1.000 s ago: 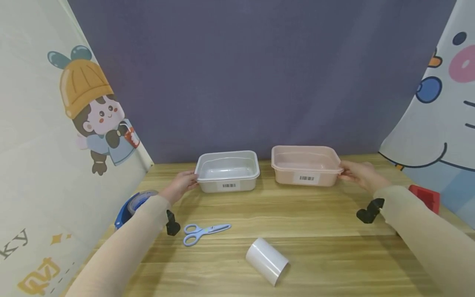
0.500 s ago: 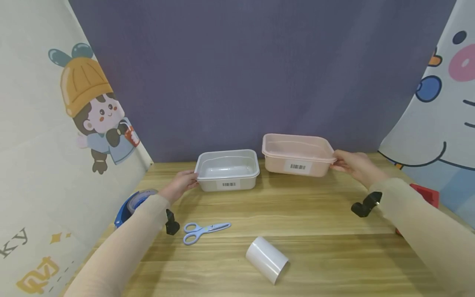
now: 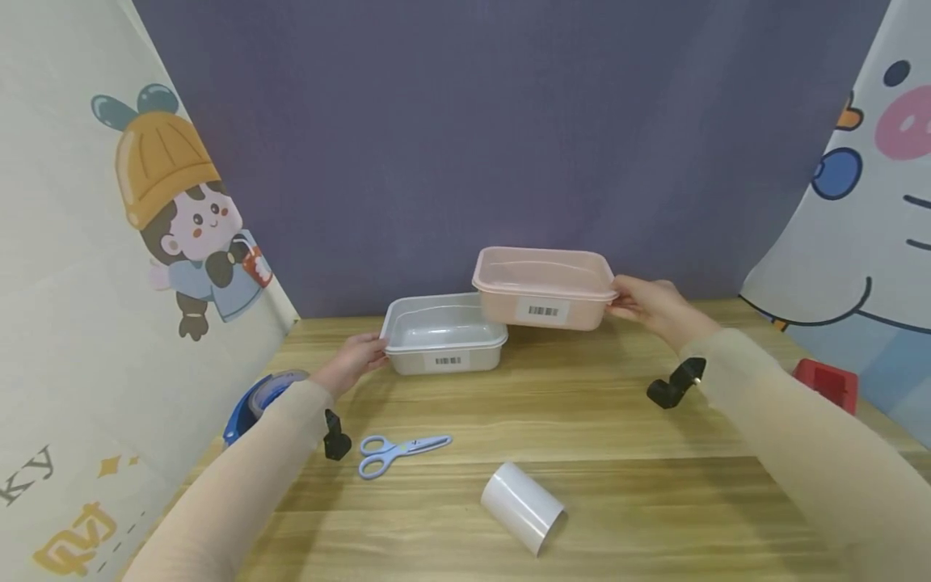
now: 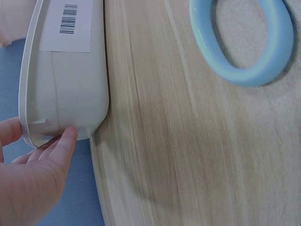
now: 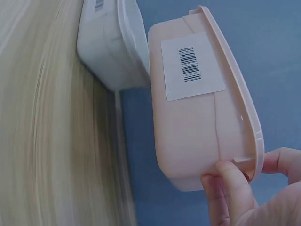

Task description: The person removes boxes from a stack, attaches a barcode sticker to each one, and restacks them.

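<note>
A pink plastic bin (image 3: 544,309) with a barcode label is held up off the table by my right hand (image 3: 658,311), which pinches its right end at the rim. In the head view its left end overlaps the right edge of a white plastic bin (image 3: 445,360). That white bin stands on the table, and my left hand (image 3: 352,364) grips its left end. In the left wrist view the thumb is at the rim and the fingers (image 4: 63,148) lie under it. The right wrist view shows the pink bin (image 5: 188,127) tilted, with fingers (image 5: 235,188) beneath its rim.
Light blue scissors (image 3: 400,453) and a curved white sheet or tube (image 3: 522,508) lie on the wooden table (image 3: 625,517). A blue tape dispenser (image 3: 254,404) is partly behind the left forearm. A red object (image 3: 829,384) sits at the right edge. A dark curtain (image 3: 509,137) hangs behind.
My right hand has lifted the pink bin from the table and carried it left, up to the white bin. My left hand and the white bin have stayed in place.
</note>
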Available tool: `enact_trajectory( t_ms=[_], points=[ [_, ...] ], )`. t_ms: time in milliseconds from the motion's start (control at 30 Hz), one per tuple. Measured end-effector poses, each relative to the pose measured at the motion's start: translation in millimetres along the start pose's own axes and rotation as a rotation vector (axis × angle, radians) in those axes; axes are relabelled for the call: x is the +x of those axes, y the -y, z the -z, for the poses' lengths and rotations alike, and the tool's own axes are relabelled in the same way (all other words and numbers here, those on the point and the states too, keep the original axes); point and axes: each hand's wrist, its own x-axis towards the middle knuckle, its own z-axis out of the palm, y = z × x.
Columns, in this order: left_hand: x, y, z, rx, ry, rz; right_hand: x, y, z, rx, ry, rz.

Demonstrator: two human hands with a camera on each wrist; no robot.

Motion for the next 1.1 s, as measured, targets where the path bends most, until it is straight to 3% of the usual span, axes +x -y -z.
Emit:
enact_trajectory(
  t_ms=[567,833,1100],
  points=[
    [1.0,1.4,2.5,0.012,-0.005,0.016,16,-3,-83,-0.031,-0.051,0.030],
    [2.1,1.7,3.2,0.024,-0.014,0.037,25,-10,-109,-0.039,-0.074,0.022],
    [2.0,0.8,5.3,0.007,0.009,0.011,27,-17,-129,-0.016,-0.085,0.017]
  ],
)
